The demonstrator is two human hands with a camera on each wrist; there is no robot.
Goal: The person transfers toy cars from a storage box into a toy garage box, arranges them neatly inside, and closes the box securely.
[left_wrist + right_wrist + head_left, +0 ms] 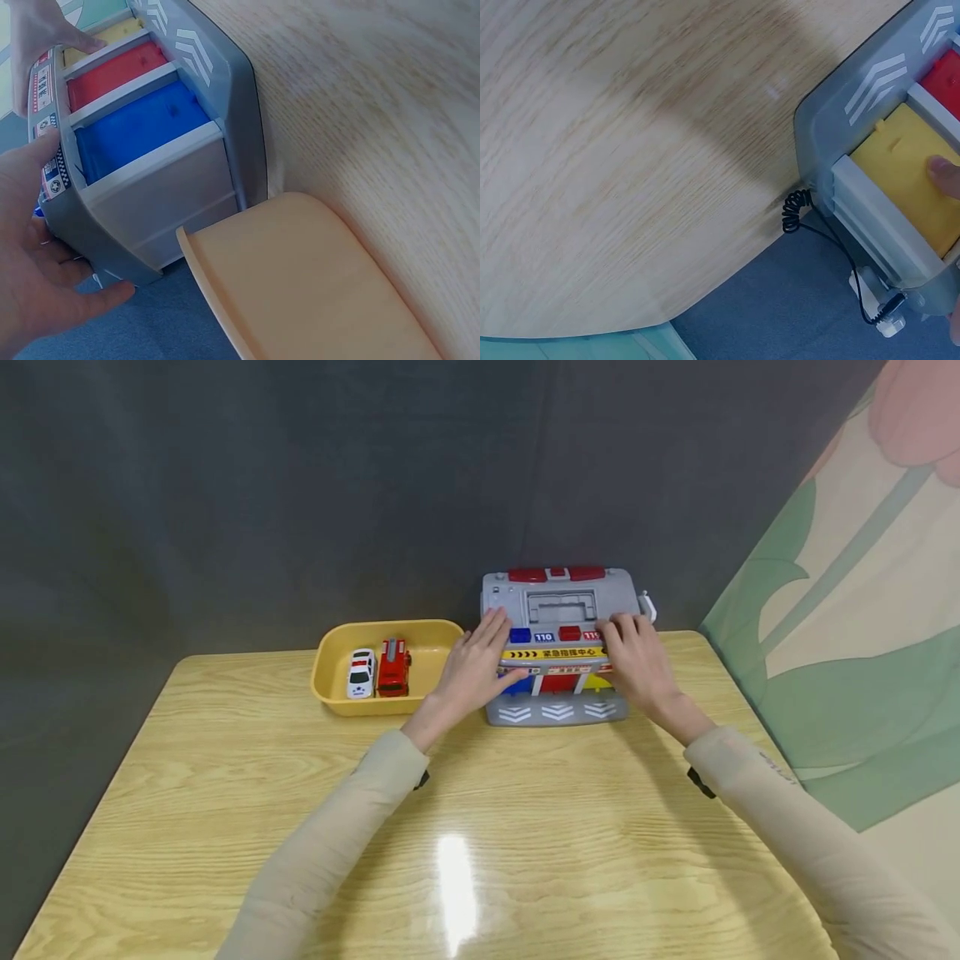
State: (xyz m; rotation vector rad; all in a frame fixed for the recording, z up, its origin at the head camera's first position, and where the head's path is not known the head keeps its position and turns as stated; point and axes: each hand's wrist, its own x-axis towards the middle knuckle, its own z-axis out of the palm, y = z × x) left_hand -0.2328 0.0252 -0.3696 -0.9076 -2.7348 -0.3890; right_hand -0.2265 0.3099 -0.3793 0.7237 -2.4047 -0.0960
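A grey toy garage (pixel 618 593) stands at the far edge of the wooden table, with a blue door (pixel 142 131), a red door (pixel 558 683) and a yellow door (pixel 904 169) across its front. My left hand (pixel 471 664) lies over the left end of its roof, fingers extended and thumb along the front edge. In the left wrist view that thumb touches the sticker strip while the other fingers spread past the side. At the other end, my right hand (pixel 637 664) grips the roof's front edge, fingers bent on top and its thumb (pixel 943 174) over the yellow door.
Left of the garage is a yellow tray (pixel 326 689) holding a white toy police car (pixel 361 675) and a red toy fire truck (pixel 393 668). A coiled black cord (pixel 796 210) runs to a white piece (pixel 889 322) on the garage's side. Dark cloth (pixel 300 485) hangs behind.
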